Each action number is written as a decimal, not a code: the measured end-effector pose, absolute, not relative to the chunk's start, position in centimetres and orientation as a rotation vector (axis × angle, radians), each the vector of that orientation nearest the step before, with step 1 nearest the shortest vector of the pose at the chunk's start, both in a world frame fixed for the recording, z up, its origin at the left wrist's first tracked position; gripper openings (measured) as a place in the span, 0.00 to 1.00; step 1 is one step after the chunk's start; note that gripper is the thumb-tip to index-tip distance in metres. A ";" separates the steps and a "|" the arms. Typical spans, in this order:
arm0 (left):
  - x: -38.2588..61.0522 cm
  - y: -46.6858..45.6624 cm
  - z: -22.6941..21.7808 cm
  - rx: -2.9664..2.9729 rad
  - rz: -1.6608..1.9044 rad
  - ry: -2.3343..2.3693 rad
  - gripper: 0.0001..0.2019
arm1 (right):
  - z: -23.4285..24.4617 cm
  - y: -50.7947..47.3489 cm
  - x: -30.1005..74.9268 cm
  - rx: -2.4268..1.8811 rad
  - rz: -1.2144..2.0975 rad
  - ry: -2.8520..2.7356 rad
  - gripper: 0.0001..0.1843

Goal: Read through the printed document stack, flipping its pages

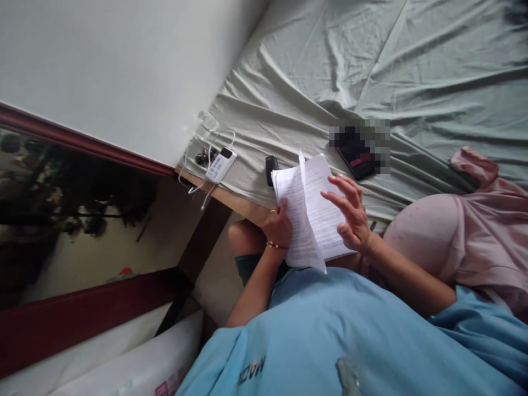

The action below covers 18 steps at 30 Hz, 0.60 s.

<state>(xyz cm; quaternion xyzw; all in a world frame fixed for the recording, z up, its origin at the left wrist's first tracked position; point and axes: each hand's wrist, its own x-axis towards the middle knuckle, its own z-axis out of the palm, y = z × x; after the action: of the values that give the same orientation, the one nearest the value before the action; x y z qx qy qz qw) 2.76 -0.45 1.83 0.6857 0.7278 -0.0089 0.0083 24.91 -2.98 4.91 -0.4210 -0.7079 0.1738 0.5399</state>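
A stack of printed sheets (328,220) rests on my lap by the edge of the cloth-covered surface. One page stands partly turned, leaning over to the left. At the stack's left edge my left hand (279,226) is closed on the sheets, thumb on top. My right hand (348,212) is raised over the right side of the pages, its fingers spread and holding nothing. Just beyond the sheets lies a small black object (271,169). A black phone (358,157), partly blurred out, lies past my right hand.
A white power bank (221,165) with a white cable sits near the surface's left edge, a clear container (206,124) behind it. The pale green sheet (297,93) is wrinkled. Pink cloth (487,220) lies at right. A dark red-framed mirror (91,220) stands at left.
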 end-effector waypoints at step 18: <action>-0.7 -1.1 0.8 1.385 1.138 1.564 0.19 | 4.0 -0.6 26.9 -1.902 0.712 -1.679 0.35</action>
<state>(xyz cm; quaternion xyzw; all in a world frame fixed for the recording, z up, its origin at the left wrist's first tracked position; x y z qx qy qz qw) -0.68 -1.15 0.80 0.5404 0.6103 0.4440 0.3720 26.86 -0.59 3.98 -0.6987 -0.6170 0.2614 0.2505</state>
